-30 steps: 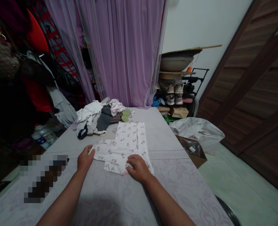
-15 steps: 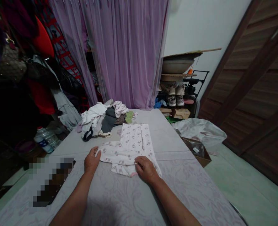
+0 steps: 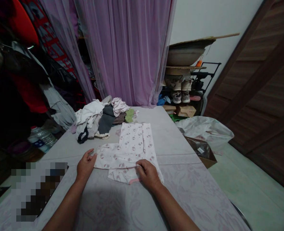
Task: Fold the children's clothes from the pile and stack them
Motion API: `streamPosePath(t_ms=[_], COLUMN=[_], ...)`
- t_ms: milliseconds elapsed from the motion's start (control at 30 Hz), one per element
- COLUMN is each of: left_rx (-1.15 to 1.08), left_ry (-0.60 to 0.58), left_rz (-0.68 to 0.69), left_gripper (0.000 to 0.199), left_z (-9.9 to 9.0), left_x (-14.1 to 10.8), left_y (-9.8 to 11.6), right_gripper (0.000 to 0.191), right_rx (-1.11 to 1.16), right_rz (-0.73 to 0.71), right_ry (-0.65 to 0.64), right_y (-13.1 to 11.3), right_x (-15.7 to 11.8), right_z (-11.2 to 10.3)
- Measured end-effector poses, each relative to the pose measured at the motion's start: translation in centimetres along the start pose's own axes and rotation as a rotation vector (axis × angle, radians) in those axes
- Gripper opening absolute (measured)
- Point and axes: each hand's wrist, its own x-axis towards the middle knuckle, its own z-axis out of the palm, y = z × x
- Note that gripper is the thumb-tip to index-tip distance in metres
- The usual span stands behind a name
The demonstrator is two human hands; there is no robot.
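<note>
A small white long-sleeved shirt with a little printed pattern and pink neck trim lies on the bed, its near sleeve folded across toward the left. My right hand pinches the near edge of the folded sleeve, above the pink trim. At the sleeve's left end is my left hand, its fingers loosely curved and apart from the thumb, which is at the cloth's edge. A heap of crumpled clothes, white, dark grey and green, lies beyond the left hand.
The bed has a pale floral cover. A blurred-out dark flat object lies at its left edge. Purple curtains hang behind. To the right are a shoe rack, a plastic bag and a cardboard box.
The view has shifted slightly, so the bed and clothes appear lower left. My left hand's fingers have moved slightly outward from the sleeve end; my right hand stays on the shirt.
</note>
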Motion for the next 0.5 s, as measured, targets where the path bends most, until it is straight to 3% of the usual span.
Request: streamPosePath(t_ms=[233, 500], left_rx=[0.101, 0.013], left_ry=[-0.080, -0.083], left_rz=[-0.035, 0.050], left_gripper=[0.055, 0.049], left_z=[-0.2, 0.0], left_x=[0.2, 2.3], left_y=[0.9, 4.3], right_gripper=[0.017, 0.010], right_rx=[-0.171, -0.054], right_rz=[-0.015, 0.142], right_ry=[-0.031, -0.042], right_y=[-0.6, -0.3], right_x=[0.1, 1.7], right_z=[0.4, -1.3])
